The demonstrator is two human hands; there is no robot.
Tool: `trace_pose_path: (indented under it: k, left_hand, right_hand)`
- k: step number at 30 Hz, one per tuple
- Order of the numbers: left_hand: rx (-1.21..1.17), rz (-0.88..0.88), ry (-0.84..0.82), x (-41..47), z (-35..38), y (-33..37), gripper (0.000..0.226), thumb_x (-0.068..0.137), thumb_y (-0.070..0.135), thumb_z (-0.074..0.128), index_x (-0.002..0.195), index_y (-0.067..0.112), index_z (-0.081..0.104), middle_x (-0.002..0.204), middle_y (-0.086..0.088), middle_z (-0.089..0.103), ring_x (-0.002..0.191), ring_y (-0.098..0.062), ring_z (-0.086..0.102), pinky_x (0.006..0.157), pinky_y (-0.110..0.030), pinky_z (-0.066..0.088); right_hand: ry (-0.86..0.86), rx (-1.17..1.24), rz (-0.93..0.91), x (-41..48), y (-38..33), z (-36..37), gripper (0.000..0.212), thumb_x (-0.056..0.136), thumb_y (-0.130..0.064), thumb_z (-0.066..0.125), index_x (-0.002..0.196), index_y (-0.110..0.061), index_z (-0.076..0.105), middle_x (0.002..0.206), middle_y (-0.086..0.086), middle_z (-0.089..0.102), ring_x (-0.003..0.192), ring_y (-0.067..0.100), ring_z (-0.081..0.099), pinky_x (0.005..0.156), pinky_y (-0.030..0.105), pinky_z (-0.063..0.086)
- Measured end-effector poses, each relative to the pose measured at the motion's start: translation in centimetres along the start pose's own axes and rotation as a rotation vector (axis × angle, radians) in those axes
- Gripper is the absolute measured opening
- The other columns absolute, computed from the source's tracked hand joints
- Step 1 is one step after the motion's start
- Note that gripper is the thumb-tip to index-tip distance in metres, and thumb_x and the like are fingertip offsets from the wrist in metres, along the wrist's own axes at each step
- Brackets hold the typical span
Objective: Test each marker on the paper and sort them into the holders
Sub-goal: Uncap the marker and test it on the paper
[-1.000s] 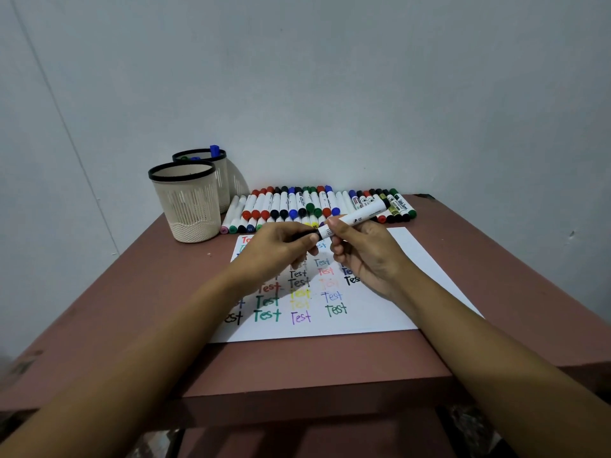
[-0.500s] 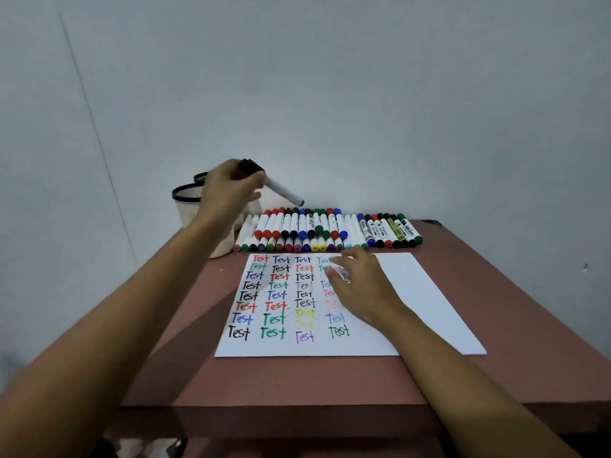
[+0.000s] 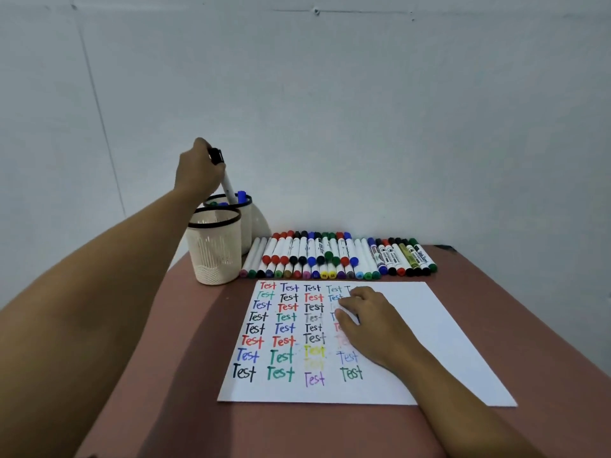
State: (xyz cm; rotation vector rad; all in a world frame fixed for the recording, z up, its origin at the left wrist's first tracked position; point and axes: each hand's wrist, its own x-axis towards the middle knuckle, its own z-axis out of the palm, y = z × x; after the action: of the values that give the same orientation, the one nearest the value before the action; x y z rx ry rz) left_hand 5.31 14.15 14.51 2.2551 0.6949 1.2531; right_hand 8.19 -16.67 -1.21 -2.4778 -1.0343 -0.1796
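Passed out of the right hand (image 3: 370, 325), which now rests with relaxed fingers on the paper (image 3: 429, 342), the black-capped marker (image 3: 228, 186) is gripped by the left hand (image 3: 198, 173) alone and dips into the rear holder (image 3: 247, 226), nearly sorted.

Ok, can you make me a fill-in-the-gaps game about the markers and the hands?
The left hand holds a marker with a ____ cap.
It dips into the far holder, where a ____ cap sticks up past the rim.
The right hand rests on paper covered in the word ____.
Missing: black, blue, Test.
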Motion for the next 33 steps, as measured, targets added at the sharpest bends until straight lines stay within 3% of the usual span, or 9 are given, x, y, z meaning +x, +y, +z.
trace_pose_path:
  k: [3,7,11,19,22,25,28,30,33]
  left_hand:
    - [0.019,-0.007,-0.068,0.4,1.2,-0.9,0.018,0.089,0.010,0.051,0.105,0.006,0.042,0.101,-0.024,0.059,0.081,-0.034,0.056,0.064,-0.032,0.039]
    - [0.054,-0.046,-0.161,0.8,2.2,-1.5,0.032,0.087,0.011,0.056,0.117,0.003,0.052,0.111,-0.020,0.060,0.079,-0.021,0.050,0.069,-0.026,0.036]
    - [0.043,0.016,-0.172,0.0,2.6,-0.7,0.030,0.087,0.011,0.054,0.116,0.003,0.055,0.104,-0.013,0.063,0.067,-0.012,0.048,0.060,-0.018,0.035]
    - [-0.025,0.399,-0.213,-7.7,1.2,4.2,0.026,0.095,0.014,0.048,0.114,0.001,0.059,0.107,-0.012,0.065,0.093,-0.018,0.059,0.079,-0.021,0.043]
    - [0.043,0.411,-0.386,-11.6,2.4,3.4,0.029,0.097,0.020,0.045,0.119,0.006,0.059,0.115,-0.009,0.063,0.097,-0.014,0.057,0.085,-0.023,0.044]
    - [0.126,0.358,-0.538,-14.6,3.8,1.8,0.033,0.097,0.027,0.044,0.123,0.011,0.058,0.124,-0.006,0.059,0.110,-0.018,0.054,0.100,-0.036,0.041]
    - [0.163,0.294,-0.640,-16.6,5.0,0.3,0.037,0.098,0.028,0.041,0.130,0.012,0.052,0.132,-0.007,0.051,0.118,-0.020,0.049,0.100,-0.031,0.036]
    - [0.193,0.302,-0.683,-17.4,5.7,-0.8,0.037,0.099,0.027,0.038,0.129,0.010,0.052,0.132,-0.008,0.050,0.122,-0.023,0.046,0.101,-0.033,0.037]
    - [0.195,0.284,-0.715,-17.9,6.2,-1.6,0.035,0.099,0.024,0.037,0.124,0.007,0.056,0.130,-0.010,0.051,0.119,-0.023,0.047,0.099,-0.033,0.037]
  right_hand:
    - [0.009,-0.013,-0.006,0.1,0.0,-0.1,0.041,0.099,-0.035,0.041,0.135,-0.020,0.051,0.141,0.000,0.044,0.130,0.016,0.037,0.104,0.025,0.030]
    - [0.018,-0.018,-0.007,0.5,0.1,-0.1,0.040,0.099,-0.035,0.041,0.134,-0.020,0.052,0.139,0.000,0.046,0.128,0.016,0.039,0.105,0.027,0.031]
    - [0.018,-0.009,-0.003,0.5,0.2,0.0,0.040,0.099,-0.035,0.042,0.134,-0.019,0.053,0.138,0.000,0.048,0.127,0.016,0.040,0.105,0.028,0.033]
    - [0.007,-0.014,0.000,0.4,-0.1,0.1,0.039,0.099,-0.032,0.042,0.133,-0.018,0.054,0.137,0.001,0.049,0.126,0.019,0.041,0.104,0.030,0.034]
    - [-0.004,-0.037,-0.001,0.6,-0.2,0.3,0.040,0.099,-0.033,0.042,0.134,-0.017,0.052,0.137,0.002,0.048,0.125,0.019,0.041,0.103,0.030,0.034]
    - [-0.012,-0.068,0.003,0.6,-0.4,0.0,0.040,0.098,-0.033,0.041,0.134,-0.017,0.051,0.136,0.002,0.048,0.124,0.020,0.041,0.101,0.030,0.034]
    - [-0.042,-0.091,0.007,0.8,-0.4,-0.4,0.037,0.098,-0.034,0.042,0.130,-0.018,0.052,0.132,0.002,0.049,0.122,0.021,0.042,0.100,0.034,0.035]
    - [-0.052,-0.101,0.003,1.4,-0.2,-1.0,0.030,0.097,-0.032,0.043,0.118,-0.017,0.059,0.119,0.002,0.055,0.112,0.021,0.050,0.094,0.036,0.042]
    - [-0.001,0.043,0.049,2.8,0.1,-2.3,0.026,0.097,-0.026,0.045,0.088,-0.011,0.063,0.086,0.003,0.062,0.074,0.017,0.057,0.064,0.030,0.047]
